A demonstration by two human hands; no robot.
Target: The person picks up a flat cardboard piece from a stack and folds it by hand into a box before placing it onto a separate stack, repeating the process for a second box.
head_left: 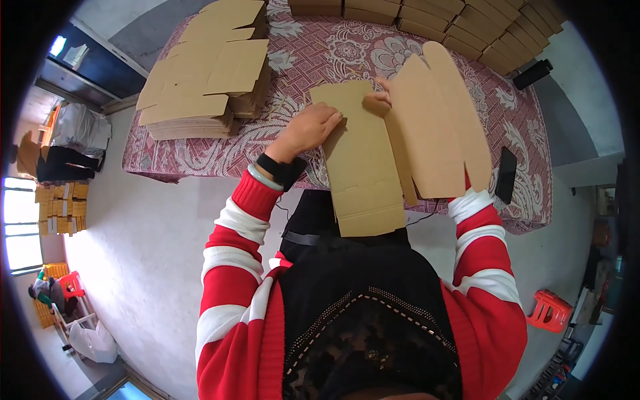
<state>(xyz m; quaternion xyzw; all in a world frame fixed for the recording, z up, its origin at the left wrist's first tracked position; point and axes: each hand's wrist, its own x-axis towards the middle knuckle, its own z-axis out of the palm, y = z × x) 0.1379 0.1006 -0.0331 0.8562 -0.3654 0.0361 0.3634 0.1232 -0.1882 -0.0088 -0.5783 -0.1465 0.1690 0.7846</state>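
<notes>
left hand (311, 129) presses flat, fingers together, on the tan carton blank (363, 167); right hand (381, 97) pinches its raised flap, mostly hidden behind it.

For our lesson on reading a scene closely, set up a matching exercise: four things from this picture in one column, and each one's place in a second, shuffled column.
Things:
1. stack of flat cardboard sheets
2. black phone
3. red stool
4. left hand

Places:
A. on the floor, lower right
B. pressing on the flat part of the cardboard sheet being folded
C. on the patterned tablecloth, far left part of the table
D. near the table's right edge

Pairs: 1-C, 2-D, 3-A, 4-B
</notes>
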